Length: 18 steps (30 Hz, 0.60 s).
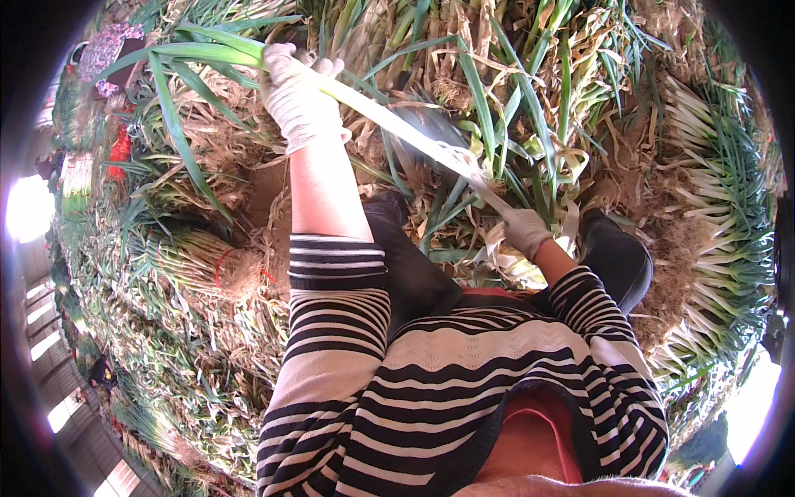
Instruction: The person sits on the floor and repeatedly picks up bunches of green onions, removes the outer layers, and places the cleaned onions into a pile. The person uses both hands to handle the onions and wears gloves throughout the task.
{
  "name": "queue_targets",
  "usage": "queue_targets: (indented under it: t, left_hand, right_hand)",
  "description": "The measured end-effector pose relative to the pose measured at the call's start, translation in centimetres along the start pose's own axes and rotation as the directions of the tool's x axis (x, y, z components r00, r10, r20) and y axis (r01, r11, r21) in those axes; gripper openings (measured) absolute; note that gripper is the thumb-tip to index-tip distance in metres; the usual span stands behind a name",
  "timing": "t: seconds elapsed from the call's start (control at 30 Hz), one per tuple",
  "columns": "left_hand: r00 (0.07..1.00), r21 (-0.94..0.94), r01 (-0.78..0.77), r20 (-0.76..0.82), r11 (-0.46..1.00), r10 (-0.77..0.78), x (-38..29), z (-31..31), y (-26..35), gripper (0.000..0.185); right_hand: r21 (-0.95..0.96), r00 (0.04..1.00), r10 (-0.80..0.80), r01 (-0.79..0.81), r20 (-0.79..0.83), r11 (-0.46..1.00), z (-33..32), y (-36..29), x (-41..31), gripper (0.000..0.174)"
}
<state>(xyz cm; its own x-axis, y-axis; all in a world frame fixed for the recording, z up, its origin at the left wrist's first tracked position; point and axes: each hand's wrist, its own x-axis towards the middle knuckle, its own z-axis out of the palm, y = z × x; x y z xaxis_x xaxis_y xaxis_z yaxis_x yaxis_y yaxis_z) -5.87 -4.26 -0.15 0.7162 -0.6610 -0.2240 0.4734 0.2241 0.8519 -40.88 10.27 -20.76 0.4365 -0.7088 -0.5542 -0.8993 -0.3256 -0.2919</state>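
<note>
My left hand (301, 99), in a whitish knit glove, is raised at the upper left and closed around a long green onion (391, 118) just below its leaves. The white stalk slants down to the right, and its green leaves (180, 118) fan out beyond my fist. My right hand (525, 233), also gloved, is closed on a pale brownish strip (490, 194) at the onion's root end. Whether that strip is roots or peeled outer skin, I cannot tell. Loose green leaves and dry husks (528, 270) lie around my right hand, between my legs.
A heap of unpeeled onions (385, 37) lies ahead. Clean white onions (702, 248) lie in a long row at right, roots inward. At left are a bundle (217, 267) tied with red, red ties (119, 149) and leaf litter (186, 348). A person in a patterned hat (109, 56) is at upper left.
</note>
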Motion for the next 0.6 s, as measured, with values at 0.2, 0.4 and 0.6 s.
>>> queue_targets:
  t: [0.2,0.4,0.6]
  left_hand:
    - [0.992,-0.085,0.011,0.125,0.996,0.000,2.3,-3.1,2.5,0.026]
    - [0.965,-0.045,-0.018,0.259,0.999,0.029,4.4,-5.6,2.5,0.055]
    - [0.962,-0.141,0.047,0.272,0.989,-0.007,5.5,-5.6,2.3,0.057]
  right_hand:
    - [0.021,0.972,0.153,-0.159,0.177,0.987,3.0,3.9,-2.0,0.038]
    - [0.208,0.790,-0.172,0.353,-0.589,0.912,-9.4,-6.6,0.8,0.044]
    - [-0.053,0.821,-0.439,0.452,-0.365,0.890,-13.4,-10.5,3.4,0.016]
